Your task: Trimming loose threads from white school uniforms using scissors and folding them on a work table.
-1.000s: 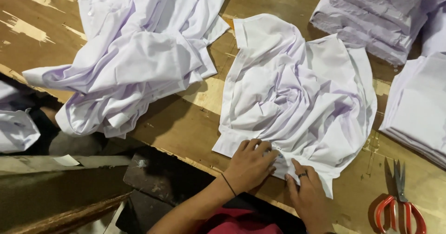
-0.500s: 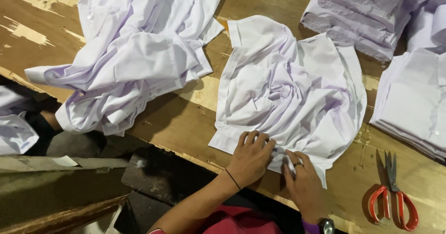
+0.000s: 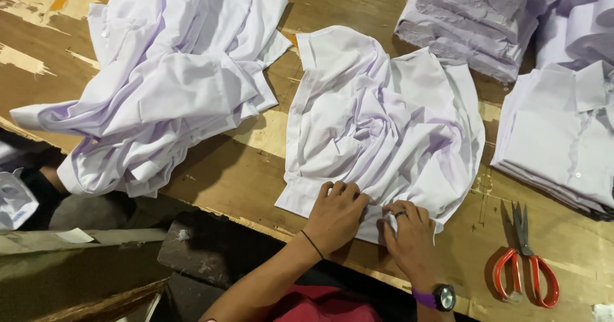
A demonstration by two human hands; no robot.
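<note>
- White shirt (image 3: 384, 124) lies crumpled at the centre of the frame on the wooden desk (image 3: 224, 175), its lower hem at the desk's near edge.
- I see my left hand (image 3: 337, 214) pressed flat on that hem, fingers spread, gripping nothing; my right hand (image 3: 409, 232) is just beside it, fingertips pinched closed on a small fold of the hem.
- I judge the work on this shirt barely begun: the cloth is bunched and creased through the middle, and only the bottom edge is being handled.
- Done, as far as I can tell: one stack of folded shirts (image 3: 563, 149) at the right edge and one more pile of folded cloth (image 3: 473, 15) at the upper right.
- Left: one loose heap of white shirts (image 3: 166, 85) at the upper left; I cannot count the pieces in it.
- Counted otherwise: one pair of red-handled scissors (image 3: 527, 258) at the lower right, two hands, one wristwatch (image 3: 442, 296), one thin black band (image 3: 312, 244) on the left wrist.
</note>
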